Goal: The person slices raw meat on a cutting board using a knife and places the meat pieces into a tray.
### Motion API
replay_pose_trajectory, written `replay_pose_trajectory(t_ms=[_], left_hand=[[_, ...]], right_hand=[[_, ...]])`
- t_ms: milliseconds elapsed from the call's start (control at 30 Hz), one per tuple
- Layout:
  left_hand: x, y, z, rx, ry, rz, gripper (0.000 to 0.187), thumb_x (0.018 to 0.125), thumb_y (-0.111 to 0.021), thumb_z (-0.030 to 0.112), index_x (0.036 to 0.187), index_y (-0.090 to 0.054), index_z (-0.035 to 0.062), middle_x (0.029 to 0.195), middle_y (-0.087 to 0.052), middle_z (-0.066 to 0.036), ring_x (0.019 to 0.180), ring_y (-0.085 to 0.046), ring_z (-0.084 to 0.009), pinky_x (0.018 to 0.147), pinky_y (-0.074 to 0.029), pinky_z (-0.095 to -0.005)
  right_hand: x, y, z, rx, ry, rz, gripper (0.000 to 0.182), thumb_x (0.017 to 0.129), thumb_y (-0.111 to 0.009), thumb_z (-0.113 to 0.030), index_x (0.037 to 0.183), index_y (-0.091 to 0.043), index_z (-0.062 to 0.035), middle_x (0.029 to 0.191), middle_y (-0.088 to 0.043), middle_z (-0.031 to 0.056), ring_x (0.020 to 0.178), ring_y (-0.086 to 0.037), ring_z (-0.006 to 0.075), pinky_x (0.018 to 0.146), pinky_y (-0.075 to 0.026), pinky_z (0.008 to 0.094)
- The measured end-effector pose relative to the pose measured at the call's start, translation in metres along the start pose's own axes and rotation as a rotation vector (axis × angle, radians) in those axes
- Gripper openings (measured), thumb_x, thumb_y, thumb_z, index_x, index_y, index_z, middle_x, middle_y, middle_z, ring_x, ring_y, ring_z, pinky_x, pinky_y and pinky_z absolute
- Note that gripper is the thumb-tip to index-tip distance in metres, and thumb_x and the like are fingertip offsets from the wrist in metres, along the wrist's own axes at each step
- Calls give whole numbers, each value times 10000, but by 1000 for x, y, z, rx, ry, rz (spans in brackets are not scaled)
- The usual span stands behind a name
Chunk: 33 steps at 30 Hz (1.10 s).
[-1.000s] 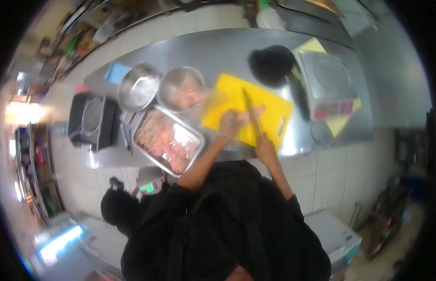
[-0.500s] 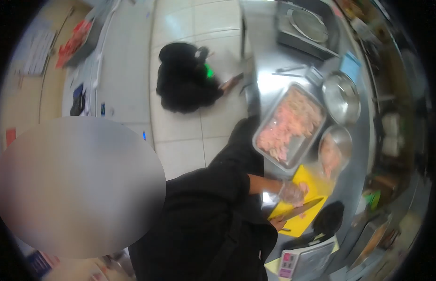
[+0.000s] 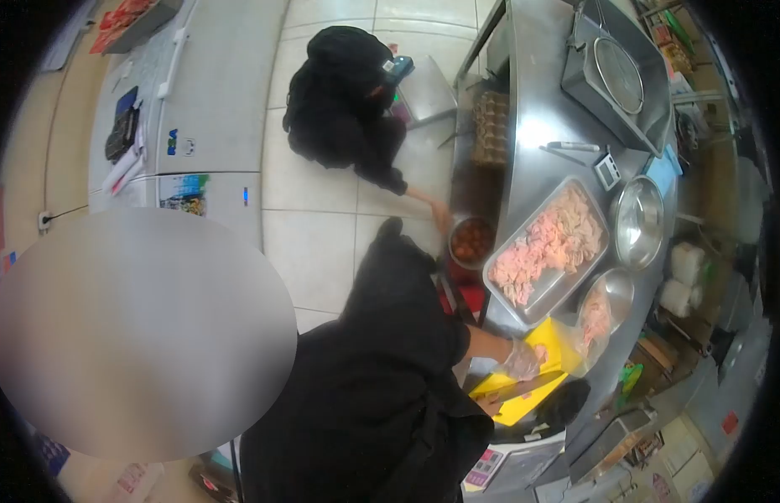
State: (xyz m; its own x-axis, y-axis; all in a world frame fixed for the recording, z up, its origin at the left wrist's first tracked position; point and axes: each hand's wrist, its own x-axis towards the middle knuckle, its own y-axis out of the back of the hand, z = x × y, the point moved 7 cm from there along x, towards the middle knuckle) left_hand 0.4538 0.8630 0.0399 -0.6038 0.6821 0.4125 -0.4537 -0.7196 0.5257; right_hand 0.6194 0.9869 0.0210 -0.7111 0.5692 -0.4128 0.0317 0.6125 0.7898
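Observation:
My left hand [image 3: 521, 360], in a clear glove, presses on a piece of raw pink meat [image 3: 540, 351] on a yellow cutting board [image 3: 548, 339] at the edge of a steel counter [image 3: 537, 151]. In my right hand [image 3: 490, 406] is a long knife [image 3: 531, 386] whose blade lies across the board just below the gloved hand. My black sleeves and torso hide the board's near side.
A steel tray of raw meat [image 3: 548, 246] lies past the board, with an empty bowl [image 3: 638, 221] and a bowl of meat [image 3: 604, 308] beside it. A scale [image 3: 501, 466] sits near my right. Another person in black [image 3: 346, 99] crouches on the floor, reaching toward a bowl [image 3: 470, 240].
The view has swung round a great deal, so the counter now runs up the right side. Both hands have stayed on the board, glove on the meat and knife beside it. The crouching person reaches out.

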Motion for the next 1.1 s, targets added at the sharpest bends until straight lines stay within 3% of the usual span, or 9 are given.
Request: replay_pose_trajectory(t_ms=[100,200,267,433,467,533,933,1033,1100], left_hand=[[19,-27,-14,-123,111,54,553,860,-637,574,698,-731,54,807,-647,-123,965,-493,-291,921,-319,-484],[-2,-4,-6,-217,488,103,685,723,-744,618,1017,-642,8,1083,-536,-192,1003,-486,-341,940,-359,-463],[-28,45,7,-672,586,228,817,703,-796,556,1204,-483,-8,1104,-475,-170,1051,-494,-325,926,-417,-381],[-38,68,23,-379,603,-202,397,1002,-444,438,1108,-698,152,1104,-679,-180,1088,-623,-280,951,-438,-418],[-41,65,19,-297,391,-72,381,994,-457,404,1070,-702,121,1018,-683,-217,1007,-673,-310,843,-496,-451],[-48,94,21,-169,512,-147,348,947,-532,385,987,-700,83,891,-682,-222,854,-683,-353,722,-519,-447],[-15,69,42,-182,270,100,183,919,-608,207,887,-600,26,818,-648,-158,749,-655,-315,659,-499,-427],[12,20,49,-402,347,-62,166,962,-570,178,906,-587,22,842,-640,-119,768,-654,-268,659,-498,-411],[34,24,80,-915,332,74,297,933,-591,334,925,-588,37,884,-671,-192,834,-672,-307,749,-521,-423]], right_hand=[[-13,-1,-10,70,-30,-44,398,1050,-434,-259,1183,-504,109,975,-606,240,831,-592,342,741,-513,445],[-44,-4,-58,135,73,-87,375,1043,-440,-282,1147,-514,71,859,-582,134,743,-563,249,646,-508,407],[-54,2,-52,64,102,-64,388,1037,-443,-302,1129,-522,67,836,-592,135,733,-583,280,662,-506,423],[-73,5,-76,-139,152,188,376,1011,-438,-278,1054,-578,69,980,-643,327,929,-614,527,789,-486,556],[-76,4,-79,-141,129,201,354,1007,-444,-268,1059,-567,59,990,-637,342,945,-610,533,800,-484,566],[-80,5,-85,-116,84,235,332,1003,-450,-259,1065,-557,49,1001,-631,357,961,-606,538,812,-481,577],[-115,47,-78,150,13,139,293,998,-504,-232,1064,-522,53,950,-634,353,954,-604,530,767,-472,559],[-110,61,-59,228,23,172,275,998,-503,-214,1057,-526,53,932,-648,337,928,-623,514,745,-485,545],[-108,77,-46,263,50,219,281,1000,-500,-219,1066,-524,54,906,-658,323,891,-638,504,729,-494,533]])
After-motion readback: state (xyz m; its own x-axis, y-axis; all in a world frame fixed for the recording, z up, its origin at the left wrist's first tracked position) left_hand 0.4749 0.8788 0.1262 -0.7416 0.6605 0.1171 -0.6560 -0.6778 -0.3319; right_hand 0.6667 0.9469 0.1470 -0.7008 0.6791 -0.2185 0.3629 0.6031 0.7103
